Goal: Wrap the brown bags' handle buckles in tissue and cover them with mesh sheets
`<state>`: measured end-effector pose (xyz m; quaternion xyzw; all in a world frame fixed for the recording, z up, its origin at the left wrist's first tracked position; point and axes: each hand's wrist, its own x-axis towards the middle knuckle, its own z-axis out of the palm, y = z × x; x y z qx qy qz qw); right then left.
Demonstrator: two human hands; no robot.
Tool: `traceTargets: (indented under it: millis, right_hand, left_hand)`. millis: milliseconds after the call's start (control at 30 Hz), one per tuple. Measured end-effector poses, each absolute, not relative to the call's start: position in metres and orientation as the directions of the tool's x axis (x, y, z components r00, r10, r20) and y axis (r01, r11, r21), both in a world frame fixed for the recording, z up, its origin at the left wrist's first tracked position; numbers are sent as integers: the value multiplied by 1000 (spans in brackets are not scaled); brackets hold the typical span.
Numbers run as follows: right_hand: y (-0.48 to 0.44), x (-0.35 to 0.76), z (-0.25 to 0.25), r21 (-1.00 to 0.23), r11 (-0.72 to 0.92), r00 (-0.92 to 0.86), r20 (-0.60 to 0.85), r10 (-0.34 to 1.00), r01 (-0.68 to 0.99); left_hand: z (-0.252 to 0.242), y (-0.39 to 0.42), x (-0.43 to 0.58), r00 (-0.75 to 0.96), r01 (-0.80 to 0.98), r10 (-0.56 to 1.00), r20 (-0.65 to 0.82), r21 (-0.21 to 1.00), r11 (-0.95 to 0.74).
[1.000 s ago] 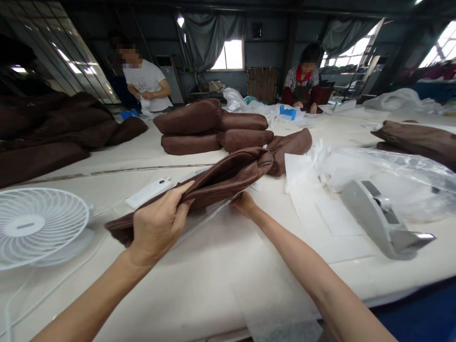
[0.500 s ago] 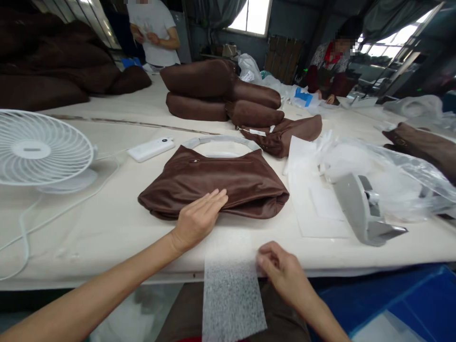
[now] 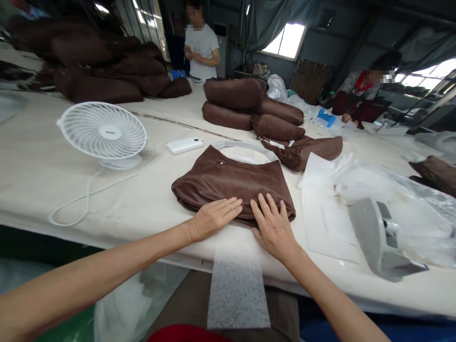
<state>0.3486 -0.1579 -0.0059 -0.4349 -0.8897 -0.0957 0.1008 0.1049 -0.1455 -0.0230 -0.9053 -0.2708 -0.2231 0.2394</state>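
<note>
A brown leather handbag lies flat on the table in front of me, its zip toward the far side and its handle, wrapped in white, pointing away. My left hand rests flat on the bag's near edge, fingers stretched out to the right. On the right part of the same edge lies my right hand, palm down with fingers spread. A strip of thin whitish sheet comes out below the bag and hangs over the table's front edge toward my lap.
Left stands a white fan with its cable, beside a white phone-like device. A grey tape dispenser, white sheets and clear plastic bags lie right. Brown bags are stacked behind. Two people stand across the table.
My right hand has moved up from beside the hanging strip onto the bag's near edge and opened out flat. My left hand stays on the bag. The view has turned left.
</note>
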Motion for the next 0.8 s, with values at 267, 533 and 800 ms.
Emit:
traceTargets:
  millis: [267, 533, 800]
  right_hand:
    - [-151, 370, -25, 196, 648, -671, 328, 664, 736]
    - [-150, 381, -38, 265, 671, -710, 416, 568, 692]
    - [-146, 396, -32, 341, 717, -752, 539, 380, 608]
  left_hand:
    - [-5, -141, 78, 671, 723, 567, 478, -256, -641]
    - [-16, -196, 101, 760, 545, 482, 436, -23, -838]
    - [-30, -219, 98, 793, 524, 564, 232, 213, -825]
